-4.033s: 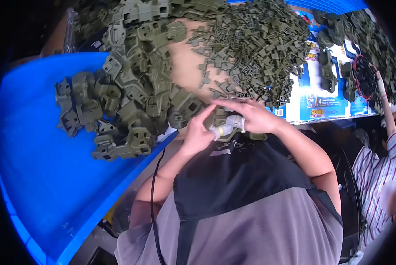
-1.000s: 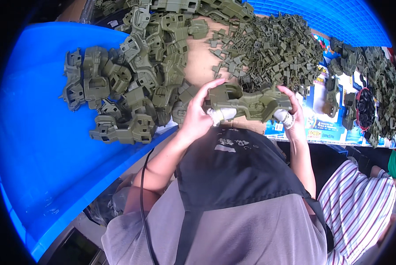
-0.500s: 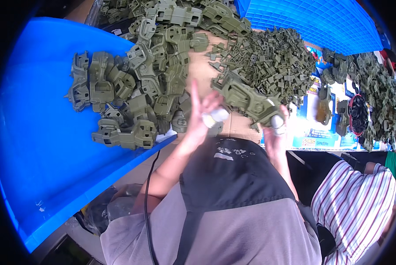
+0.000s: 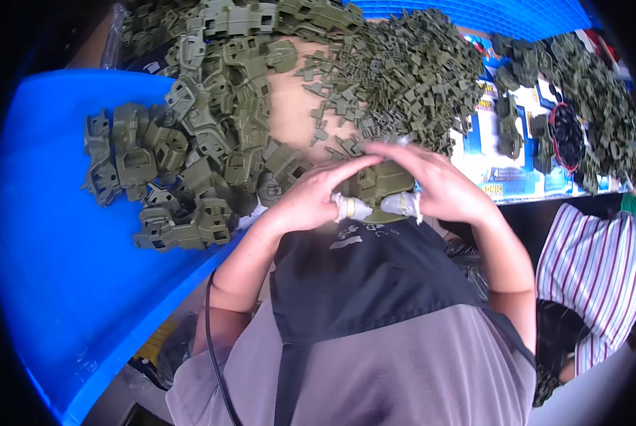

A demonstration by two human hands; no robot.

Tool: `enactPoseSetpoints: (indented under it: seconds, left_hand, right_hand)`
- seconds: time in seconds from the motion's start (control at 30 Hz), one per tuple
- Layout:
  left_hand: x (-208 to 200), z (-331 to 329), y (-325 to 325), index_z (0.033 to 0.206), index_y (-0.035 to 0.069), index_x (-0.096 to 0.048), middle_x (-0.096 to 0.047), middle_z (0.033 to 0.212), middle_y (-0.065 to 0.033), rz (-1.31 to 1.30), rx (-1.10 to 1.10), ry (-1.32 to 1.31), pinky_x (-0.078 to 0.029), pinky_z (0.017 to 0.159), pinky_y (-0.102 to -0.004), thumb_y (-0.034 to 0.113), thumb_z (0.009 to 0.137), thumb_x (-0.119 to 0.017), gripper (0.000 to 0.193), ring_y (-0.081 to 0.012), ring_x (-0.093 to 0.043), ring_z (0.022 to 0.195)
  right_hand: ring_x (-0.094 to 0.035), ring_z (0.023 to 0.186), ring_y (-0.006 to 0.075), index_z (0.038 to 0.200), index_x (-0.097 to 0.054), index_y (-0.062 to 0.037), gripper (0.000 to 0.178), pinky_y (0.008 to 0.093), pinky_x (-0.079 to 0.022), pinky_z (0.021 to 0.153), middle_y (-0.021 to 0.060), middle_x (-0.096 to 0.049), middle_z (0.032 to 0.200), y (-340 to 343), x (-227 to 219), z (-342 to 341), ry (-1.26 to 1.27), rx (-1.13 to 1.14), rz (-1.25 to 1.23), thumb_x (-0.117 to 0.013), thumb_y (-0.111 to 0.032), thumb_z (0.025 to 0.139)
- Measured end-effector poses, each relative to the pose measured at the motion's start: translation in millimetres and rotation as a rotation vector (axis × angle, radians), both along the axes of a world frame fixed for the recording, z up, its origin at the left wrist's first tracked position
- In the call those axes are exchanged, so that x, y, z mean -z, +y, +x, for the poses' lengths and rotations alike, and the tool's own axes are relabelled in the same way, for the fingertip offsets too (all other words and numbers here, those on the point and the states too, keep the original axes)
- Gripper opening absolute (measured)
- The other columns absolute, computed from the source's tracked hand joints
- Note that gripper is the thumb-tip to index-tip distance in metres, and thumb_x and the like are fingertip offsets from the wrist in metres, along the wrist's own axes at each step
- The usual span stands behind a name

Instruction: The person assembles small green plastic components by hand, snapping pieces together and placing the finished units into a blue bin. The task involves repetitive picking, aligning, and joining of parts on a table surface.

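Observation:
An olive-green plastic toy vehicle body [image 4: 385, 181] is held in front of my apron, between both hands. My left hand [image 4: 307, 195] grips its left side, its thumb capped in a white wrapping and its fingers reaching over the far edge. On the opposite side, my right hand [image 4: 449, 184] closes on the same body, with a similarly wrapped thumb pressing near the middle. The fingers hide much of the part, and the fingertips are partly blurred. Just beyond the hands lies a heap of small olive-green plastic pieces [image 4: 417, 71].
Many more vehicle bodies [image 4: 218, 85] are piled at left, some on a blue plastic sheet or tray [image 4: 55, 270]. Cardboard [image 4: 289, 106] shows between the heaps. A blue crate [image 4: 474, 15] stands at the back. At right are black round parts [image 4: 566, 135] and a person in a striped top [image 4: 595, 277].
My left hand, apart and with fingers stretched before, now grips the vehicle body too. The body has come nearer my apron and turned. The view has shifted slightly.

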State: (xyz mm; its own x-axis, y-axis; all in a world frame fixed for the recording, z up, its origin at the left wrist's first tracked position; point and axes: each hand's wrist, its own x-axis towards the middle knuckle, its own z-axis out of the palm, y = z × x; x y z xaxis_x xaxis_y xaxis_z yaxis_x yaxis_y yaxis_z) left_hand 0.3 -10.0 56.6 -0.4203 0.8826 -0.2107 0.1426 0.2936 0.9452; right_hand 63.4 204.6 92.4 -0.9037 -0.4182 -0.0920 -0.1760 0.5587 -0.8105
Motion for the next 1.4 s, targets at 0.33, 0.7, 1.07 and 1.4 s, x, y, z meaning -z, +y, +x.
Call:
enactPoseSetpoints:
  seconds: [0.33, 0.7, 1.07, 1.4]
  left_hand:
    - [51, 45, 0, 0.116, 0.004, -0.052, -0.056, 0.108, -0.0126, -0.205, -0.052, 0.425, -0.035, 0.091, -0.0390, -0.001, 0.055, -0.058, 0.062, -0.0301, -0.050, 0.104]
    - [50, 44, -2, 0.121, 0.008, -0.049, -0.053, 0.115, -0.0121, -0.144, -0.013, 0.382, -0.031, 0.096, -0.0389, -0.006, 0.052, -0.054, 0.071, -0.0313, -0.044, 0.111]
    - [55, 45, -6, 0.123, 0.008, -0.046, -0.054, 0.117, -0.0135, -0.156, -0.087, 0.260, -0.033, 0.096, -0.0399, -0.007, 0.056, -0.056, 0.069, -0.0315, -0.046, 0.112]
    - [49, 52, -16, 0.120, 0.003, -0.050, -0.054, 0.114, -0.0208, -0.241, -0.143, 0.389, -0.036, 0.098, -0.0415, -0.004, 0.057, -0.056, 0.064, -0.0351, -0.049, 0.111]
  right_hand:
    - [-0.053, 0.105, 0.0364, 0.134, -0.038, -0.0119, 0.074, 0.0426, -0.042, 0.091, 0.0251, -0.053, 0.113, -23, 66, 42, -0.150, 0.099, 0.069, -0.056, 0.003, 0.063]
    - [-0.053, 0.098, 0.0386, 0.132, -0.037, -0.0068, 0.068, 0.0425, -0.043, 0.086, 0.0219, -0.055, 0.103, -30, 76, 66, -0.055, 0.260, 0.085, -0.061, -0.002, 0.069]
    - [-0.054, 0.101, 0.0381, 0.126, -0.046, -0.0038, 0.067, 0.0406, -0.044, 0.088, 0.0225, -0.056, 0.109, -24, 85, 52, -0.127, 0.201, 0.059, -0.053, 0.009, 0.061]
    - [-0.055, 0.090, 0.0368, 0.129, -0.045, -0.0081, 0.077, 0.0407, -0.046, 0.081, 0.0187, -0.055, 0.099, -38, 73, 51, -0.071, 0.144, 0.178, -0.051, 0.012, 0.055]
